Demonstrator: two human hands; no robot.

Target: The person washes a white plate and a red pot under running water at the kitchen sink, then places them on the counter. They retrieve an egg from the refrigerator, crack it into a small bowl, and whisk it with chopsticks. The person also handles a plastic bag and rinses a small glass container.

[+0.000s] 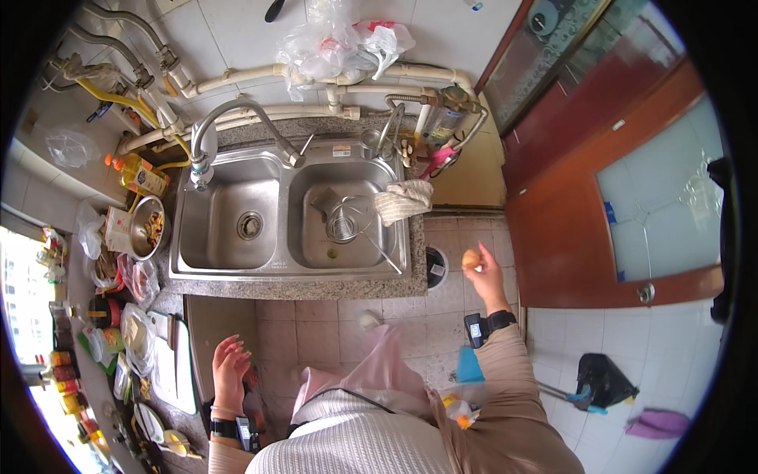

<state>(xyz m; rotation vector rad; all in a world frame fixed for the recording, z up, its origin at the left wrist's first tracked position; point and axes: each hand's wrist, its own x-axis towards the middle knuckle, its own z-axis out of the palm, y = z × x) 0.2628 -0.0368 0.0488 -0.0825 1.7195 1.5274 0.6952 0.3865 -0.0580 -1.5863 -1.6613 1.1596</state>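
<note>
My right hand (490,281) is stretched out over the tiled floor, to the right of the counter's end. Between its thumb and fingers is a brown egg (471,259); whether its shell is whole I cannot tell. Just left of it, a dark round object (436,268) with a pale label sits low beside the counter. My left hand (229,370) hangs loosely in the air with bent, parted fingers and nothing in them. It is nearest to the left counter, where a white cutting board (182,367) and a knife (172,332) lie.
A steel double sink (234,275) is set in the granite counter (331,289). A wire whisk (382,253) rests in its right basin, and a striped cloth (404,201) hangs over the right rim. The left counter bears a metal bowl (140,247) and bagged items. A wooden door (559,255) stands at right.
</note>
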